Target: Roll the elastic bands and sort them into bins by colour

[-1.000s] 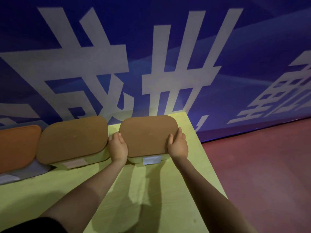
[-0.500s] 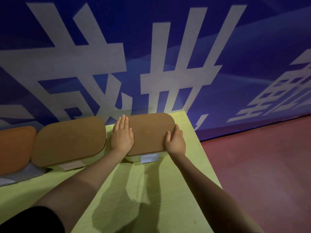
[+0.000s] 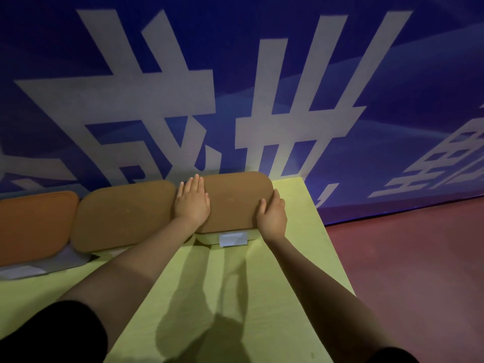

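Three lidded bins stand in a row at the far side of the yellow-green table (image 3: 235, 297). The right bin (image 3: 235, 203) has a brown lid and a white label on its front. My left hand (image 3: 192, 203) lies flat on the left part of that lid, fingers straight. My right hand (image 3: 272, 216) rests against the lid's right edge, thumb on top and fingers down the side. A second brown-lidded bin (image 3: 125, 213) sits to the left, and an orange-lidded bin (image 3: 34, 226) at the far left. No elastic bands are visible.
A blue banner wall (image 3: 235, 87) with large white characters rises right behind the bins. The table's right edge drops to a red floor (image 3: 406, 271). Grey sheets (image 3: 52, 265) lie under the left bins.
My left hand has moved from the lid's left side onto its top and now lies flat. The bin has shifted slightly toward the wall. My right hand stays at the right edge.
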`<control>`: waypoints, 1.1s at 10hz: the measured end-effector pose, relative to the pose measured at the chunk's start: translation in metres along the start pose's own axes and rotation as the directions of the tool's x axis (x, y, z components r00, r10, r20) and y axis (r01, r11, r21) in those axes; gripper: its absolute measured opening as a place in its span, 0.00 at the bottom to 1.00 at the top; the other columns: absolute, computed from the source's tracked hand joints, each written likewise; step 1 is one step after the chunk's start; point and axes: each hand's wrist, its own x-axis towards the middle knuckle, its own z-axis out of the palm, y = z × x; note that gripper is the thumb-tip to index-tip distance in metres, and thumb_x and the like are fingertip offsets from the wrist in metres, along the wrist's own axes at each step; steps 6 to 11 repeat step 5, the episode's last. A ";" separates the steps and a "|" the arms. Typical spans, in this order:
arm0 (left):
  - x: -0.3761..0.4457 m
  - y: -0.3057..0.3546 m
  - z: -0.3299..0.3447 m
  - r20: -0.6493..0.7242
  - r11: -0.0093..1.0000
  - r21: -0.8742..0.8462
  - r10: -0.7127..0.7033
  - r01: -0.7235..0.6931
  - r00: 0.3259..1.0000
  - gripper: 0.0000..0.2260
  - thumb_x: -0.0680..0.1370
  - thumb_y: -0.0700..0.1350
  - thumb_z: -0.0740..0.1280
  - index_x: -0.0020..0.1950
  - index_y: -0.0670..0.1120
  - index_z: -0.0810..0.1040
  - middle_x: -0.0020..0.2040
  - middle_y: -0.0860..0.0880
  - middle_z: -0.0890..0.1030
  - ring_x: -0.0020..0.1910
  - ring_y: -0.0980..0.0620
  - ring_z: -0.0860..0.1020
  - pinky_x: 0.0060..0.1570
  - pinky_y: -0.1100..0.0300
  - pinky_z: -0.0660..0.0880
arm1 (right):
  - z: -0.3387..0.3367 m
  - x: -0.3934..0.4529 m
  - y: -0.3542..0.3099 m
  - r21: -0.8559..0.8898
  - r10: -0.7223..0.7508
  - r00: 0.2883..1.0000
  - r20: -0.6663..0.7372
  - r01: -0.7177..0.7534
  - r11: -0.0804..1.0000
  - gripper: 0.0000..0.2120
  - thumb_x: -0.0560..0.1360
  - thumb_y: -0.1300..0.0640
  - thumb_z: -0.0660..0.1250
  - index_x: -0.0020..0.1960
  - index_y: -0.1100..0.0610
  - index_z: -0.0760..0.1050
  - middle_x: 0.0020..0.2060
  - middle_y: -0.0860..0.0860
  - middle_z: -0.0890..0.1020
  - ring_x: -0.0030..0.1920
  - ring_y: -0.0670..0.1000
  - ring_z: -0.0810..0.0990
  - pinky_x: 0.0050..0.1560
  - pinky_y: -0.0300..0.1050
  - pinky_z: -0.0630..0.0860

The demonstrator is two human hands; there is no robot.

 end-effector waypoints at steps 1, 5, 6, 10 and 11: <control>-0.001 -0.008 -0.006 0.027 0.998 -0.069 -0.003 0.005 1.000 0.25 0.83 0.48 0.51 0.78 0.42 0.52 0.79 0.45 0.52 0.78 0.48 0.51 0.76 0.53 0.49 | 0.009 0.008 -0.009 0.004 -0.012 1.000 0.007 0.012 1.000 0.25 0.81 0.50 0.55 0.74 0.59 0.59 0.61 0.58 0.74 0.59 0.60 0.75 0.59 0.59 0.73; -0.005 -0.020 -0.040 0.146 0.925 -0.364 -0.062 0.112 0.987 0.20 0.81 0.51 0.59 0.71 0.46 0.69 0.72 0.46 0.68 0.70 0.45 0.65 0.67 0.52 0.64 | -0.010 0.021 -0.018 -0.170 0.020 0.996 0.085 -0.005 0.985 0.25 0.81 0.46 0.54 0.75 0.54 0.58 0.64 0.57 0.72 0.66 0.57 0.68 0.63 0.54 0.70; -0.005 -0.020 -0.040 0.146 0.925 -0.364 -0.062 0.112 0.987 0.20 0.81 0.51 0.59 0.71 0.46 0.69 0.72 0.46 0.68 0.70 0.45 0.65 0.67 0.52 0.64 | -0.010 0.021 -0.018 -0.170 0.020 0.996 0.085 -0.005 0.985 0.25 0.81 0.46 0.54 0.75 0.54 0.58 0.64 0.57 0.72 0.66 0.57 0.68 0.63 0.54 0.70; -0.005 -0.020 -0.040 0.146 0.925 -0.364 -0.062 0.112 0.987 0.20 0.81 0.51 0.59 0.71 0.46 0.69 0.72 0.46 0.68 0.70 0.45 0.65 0.67 0.52 0.64 | -0.010 0.021 -0.018 -0.170 0.020 0.996 0.085 -0.005 0.985 0.25 0.81 0.46 0.54 0.75 0.54 0.58 0.64 0.57 0.72 0.66 0.57 0.68 0.63 0.54 0.70; -0.005 -0.020 -0.040 0.146 0.925 -0.364 -0.062 0.112 0.987 0.20 0.81 0.51 0.59 0.71 0.46 0.69 0.72 0.46 0.68 0.70 0.45 0.65 0.67 0.52 0.64 | -0.010 0.021 -0.018 -0.170 0.020 0.996 0.085 -0.005 0.985 0.25 0.81 0.46 0.54 0.75 0.54 0.58 0.64 0.57 0.72 0.66 0.57 0.68 0.63 0.54 0.70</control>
